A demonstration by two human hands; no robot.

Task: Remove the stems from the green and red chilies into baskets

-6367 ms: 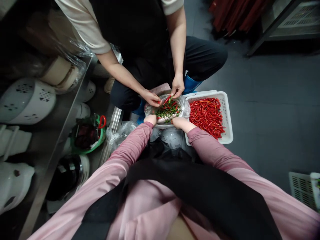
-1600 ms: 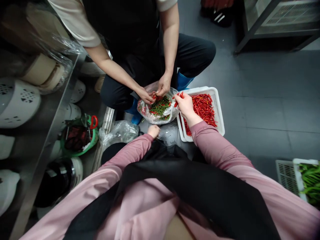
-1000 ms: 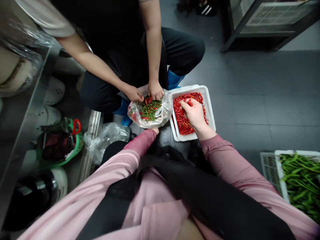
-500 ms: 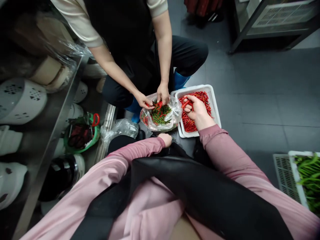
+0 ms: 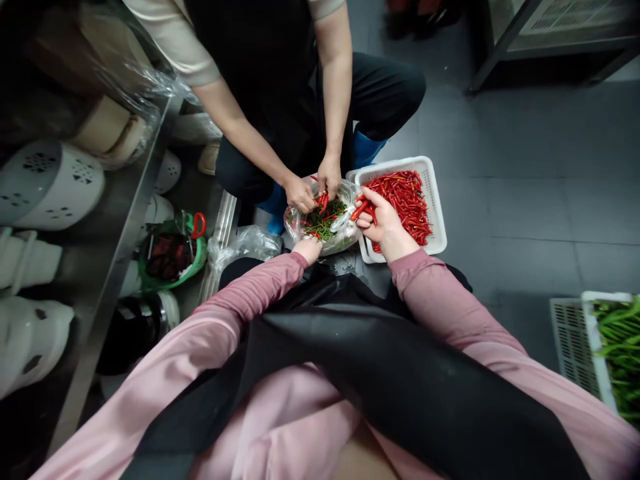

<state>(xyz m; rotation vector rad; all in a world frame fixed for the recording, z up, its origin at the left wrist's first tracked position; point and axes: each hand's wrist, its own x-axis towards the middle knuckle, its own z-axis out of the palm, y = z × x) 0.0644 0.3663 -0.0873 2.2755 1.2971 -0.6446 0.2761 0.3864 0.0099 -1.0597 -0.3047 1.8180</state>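
Observation:
My right hand [image 5: 380, 217] is closed around a few red chilies [image 5: 361, 209], held between the bag and the near-left part of the white basket [image 5: 439, 220]. Many loose red chilies [image 5: 403, 200] lie in that basket. At the near rim of a clear plastic bag [image 5: 345, 230], my left hand [image 5: 309, 249] is closed, with its fingertips over the bag; what they pinch is too small to make out. Green stems [image 5: 324, 225] and some red chilies fill the bag. Across from me, a co-worker's two hands [image 5: 315, 190] hold red chilies above the same bag.
On the left, a metal shelf [image 5: 113, 260] carries white perforated pots [image 5: 75, 180]. A green basket [image 5: 200, 257] with a red handle stands below it. At the right is a crate of green peppers [image 5: 590, 320]. A metal rack [image 5: 505, 53] stands at the back right.
My left hand has moved forward from near my lap to the bag's near rim. My right hand, still holding chilies, has drawn slightly left toward the bag. The view has shifted a little.

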